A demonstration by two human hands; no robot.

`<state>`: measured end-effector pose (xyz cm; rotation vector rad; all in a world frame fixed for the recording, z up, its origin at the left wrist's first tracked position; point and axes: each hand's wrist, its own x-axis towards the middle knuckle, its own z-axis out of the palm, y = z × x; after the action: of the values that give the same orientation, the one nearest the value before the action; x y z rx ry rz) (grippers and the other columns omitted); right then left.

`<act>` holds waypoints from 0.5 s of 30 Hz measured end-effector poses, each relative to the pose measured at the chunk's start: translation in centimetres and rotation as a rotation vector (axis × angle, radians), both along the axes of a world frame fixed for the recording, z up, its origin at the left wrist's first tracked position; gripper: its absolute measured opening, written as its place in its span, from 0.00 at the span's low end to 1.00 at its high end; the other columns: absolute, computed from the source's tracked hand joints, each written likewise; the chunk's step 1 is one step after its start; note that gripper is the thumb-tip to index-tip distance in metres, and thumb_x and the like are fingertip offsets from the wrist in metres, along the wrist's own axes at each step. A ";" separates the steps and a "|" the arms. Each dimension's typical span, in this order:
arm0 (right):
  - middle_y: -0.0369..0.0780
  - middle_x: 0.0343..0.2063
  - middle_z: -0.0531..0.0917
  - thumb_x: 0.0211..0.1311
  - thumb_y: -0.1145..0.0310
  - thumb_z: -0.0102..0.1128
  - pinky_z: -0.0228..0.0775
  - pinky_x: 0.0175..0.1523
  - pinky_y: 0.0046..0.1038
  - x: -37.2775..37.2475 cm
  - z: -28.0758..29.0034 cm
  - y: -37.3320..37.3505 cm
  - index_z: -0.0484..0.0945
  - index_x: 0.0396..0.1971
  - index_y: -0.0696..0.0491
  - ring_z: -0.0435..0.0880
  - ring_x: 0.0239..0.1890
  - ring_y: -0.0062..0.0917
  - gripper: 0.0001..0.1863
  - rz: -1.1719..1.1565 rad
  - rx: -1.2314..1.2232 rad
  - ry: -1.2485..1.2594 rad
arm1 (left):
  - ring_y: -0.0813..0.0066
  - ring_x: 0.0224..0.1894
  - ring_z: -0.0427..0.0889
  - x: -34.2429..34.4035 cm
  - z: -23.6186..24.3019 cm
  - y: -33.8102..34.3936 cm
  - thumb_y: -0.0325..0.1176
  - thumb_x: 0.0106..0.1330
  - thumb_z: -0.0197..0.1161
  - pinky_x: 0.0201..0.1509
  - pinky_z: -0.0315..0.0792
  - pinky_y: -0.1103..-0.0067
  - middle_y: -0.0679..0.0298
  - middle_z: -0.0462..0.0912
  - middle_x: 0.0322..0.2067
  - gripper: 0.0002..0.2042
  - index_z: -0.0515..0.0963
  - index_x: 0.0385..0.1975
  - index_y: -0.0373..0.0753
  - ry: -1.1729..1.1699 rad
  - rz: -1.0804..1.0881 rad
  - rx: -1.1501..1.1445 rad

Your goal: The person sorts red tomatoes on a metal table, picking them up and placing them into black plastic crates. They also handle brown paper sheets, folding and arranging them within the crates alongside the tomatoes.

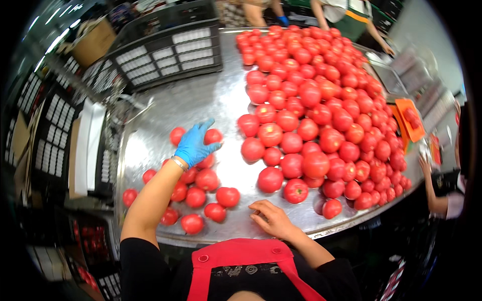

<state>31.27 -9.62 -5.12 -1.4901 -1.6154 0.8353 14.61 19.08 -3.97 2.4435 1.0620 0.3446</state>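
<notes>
My left hand (193,143), in a blue glove, reaches over the left part of the metal table. Its thumb and fingers are spread apart, with a tomato (214,136) just off the gap between them; whether they touch is hard to tell. Another tomato (176,136) lies on the hand's other side. Below it, around my forearm, sits a loose group of red tomatoes (196,197). My bare right hand (272,219) hovers or rests by the near edge, fingers loosely bent and apart, holding nothing. The closest fruit to it is a tomato (295,190) at the big pile's near side.
A large heap of tomatoes (321,115) covers the right half of the metal table (175,108). At the back left stands a black crate (170,50). Orange trays (409,120) lie at the right. Other people work at the far side and far right.
</notes>
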 end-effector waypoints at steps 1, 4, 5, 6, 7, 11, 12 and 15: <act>0.42 0.39 0.77 0.56 0.71 0.59 0.73 0.36 0.29 0.4 -0.2 -0.3 0.74 0.42 0.54 0.81 0.33 0.29 0.14 -0.019 -0.014 0.007 | 0.45 0.56 0.66 0.9 -0.9 -0.1 0.43 0.55 0.64 0.58 0.66 0.63 0.43 0.61 0.57 0.34 0.59 0.62 0.47 0.070 -0.011 -0.046; 0.41 0.39 0.77 0.56 0.70 0.59 0.73 0.36 0.30 1.3 -0.5 -0.9 0.74 0.42 0.54 0.82 0.33 0.29 0.13 -0.067 -0.036 0.020 | 0.42 0.55 0.65 3.6 -2.7 -1.2 0.37 0.54 0.62 0.57 0.66 0.62 0.44 0.60 0.57 0.31 0.61 0.60 0.50 0.342 0.060 0.053; 0.41 0.39 0.77 0.57 0.70 0.59 0.73 0.37 0.30 1.5 -0.4 -0.9 0.74 0.42 0.54 0.82 0.33 0.29 0.13 -0.080 -0.032 0.013 | 0.42 0.54 0.64 3.9 -3.8 -0.7 0.32 0.53 0.61 0.56 0.66 0.61 0.45 0.60 0.56 0.29 0.63 0.58 0.51 0.286 0.077 0.032; 0.40 0.39 0.77 0.57 0.70 0.58 0.73 0.37 0.30 1.6 -0.4 -0.7 0.74 0.43 0.54 0.81 0.33 0.29 0.13 -0.094 -0.024 0.008 | 0.42 0.54 0.64 3.7 -3.9 -0.6 0.32 0.52 0.61 0.56 0.66 0.61 0.45 0.60 0.55 0.29 0.64 0.57 0.51 0.235 0.046 0.028; 0.40 0.39 0.77 0.57 0.69 0.58 0.72 0.38 0.31 1.5 -0.5 -0.5 0.74 0.43 0.54 0.81 0.34 0.29 0.13 -0.091 -0.021 0.011 | 0.42 0.53 0.65 3.4 -4.0 -0.4 0.32 0.52 0.61 0.56 0.66 0.61 0.45 0.61 0.54 0.29 0.64 0.57 0.50 0.186 0.012 0.025; 0.41 0.41 0.75 0.57 0.70 0.58 0.72 0.42 0.32 1.3 -0.3 1.4 0.73 0.44 0.54 0.80 0.38 0.32 0.14 -0.069 0.121 -0.044 | 0.57 0.52 0.69 1.7 -4.2 0.1 0.33 0.57 0.61 0.54 0.68 0.66 0.53 0.66 0.51 0.25 0.65 0.56 0.46 -0.302 -0.022 -0.241; 0.42 0.42 0.75 0.57 0.70 0.57 0.71 0.42 0.32 1.2 -0.1 1.9 0.73 0.45 0.54 0.79 0.39 0.33 0.15 -0.060 0.182 -0.071 | 0.61 0.51 0.70 1.7 -3.9 -0.3 0.34 0.59 0.60 0.53 0.69 0.67 0.55 0.67 0.51 0.24 0.65 0.56 0.45 -0.460 0.014 -0.365; 0.44 0.48 0.72 0.55 0.69 0.59 0.70 0.47 0.34 1.0 0.5 3.1 0.69 0.51 0.53 0.76 0.46 0.38 0.22 -0.173 0.280 -0.043 | 0.69 0.50 0.72 2.5 2.2 -4.8 0.40 0.65 0.54 0.52 0.70 0.72 0.58 0.70 0.49 0.21 0.65 0.55 0.41 -0.610 0.144 -0.980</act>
<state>32.23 -6.53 -4.59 -1.4295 -1.5368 0.4631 17.09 14.26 -1.75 1.2781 0.8346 0.4378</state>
